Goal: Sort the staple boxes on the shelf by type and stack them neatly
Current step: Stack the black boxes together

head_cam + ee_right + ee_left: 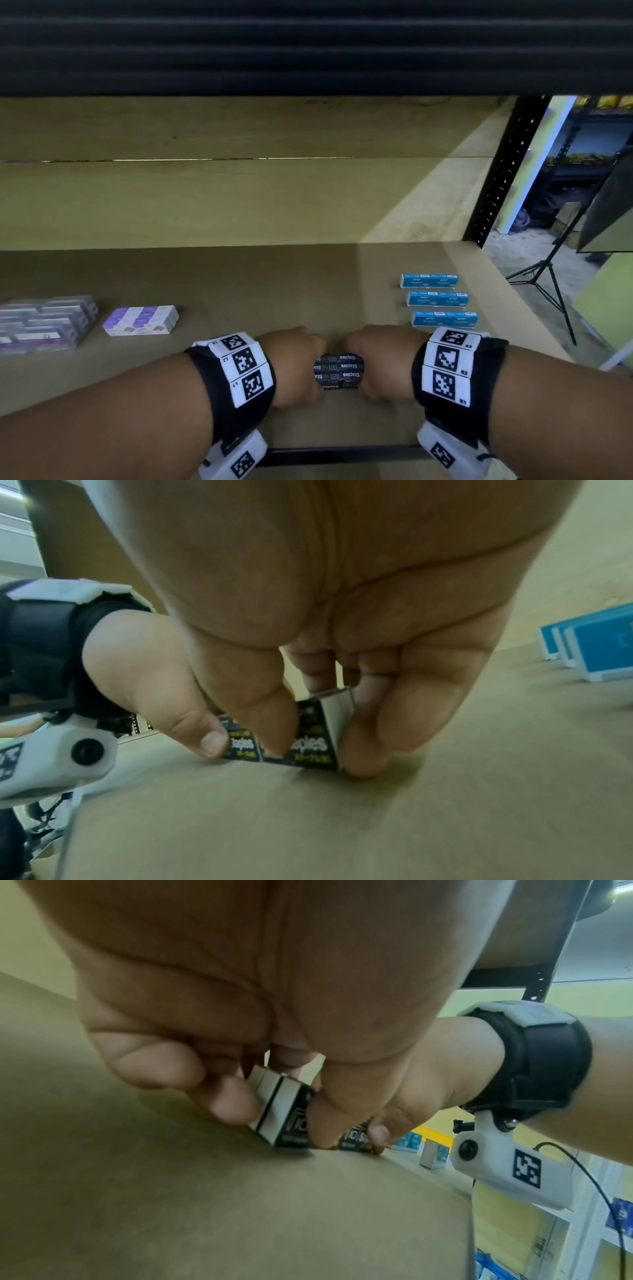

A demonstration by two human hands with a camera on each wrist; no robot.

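A block of several black staple boxes (pixel 339 371) lies side by side on the brown shelf board (pixel 274 291), near its front edge. My left hand (pixel 301 363) grips the block's left end, with thumb and fingers curled round the black boxes (pixel 291 1118). My right hand (pixel 380 363) grips the right end of the black boxes (pixel 308 745) the same way. Three blue staple boxes (pixel 436 299) lie in a spaced column at the right. A flat group of purple-and-white boxes (pixel 142 320) sits at the left.
A shrink-wrapped pack of purple boxes (pixel 44 322) lies at the far left. A black perforated upright (pixel 503 178) marks the shelf's right end, with a light stand tripod (pixel 548 281) beyond it. The shelf's black front rail (pixel 342 455) runs below my wrists.
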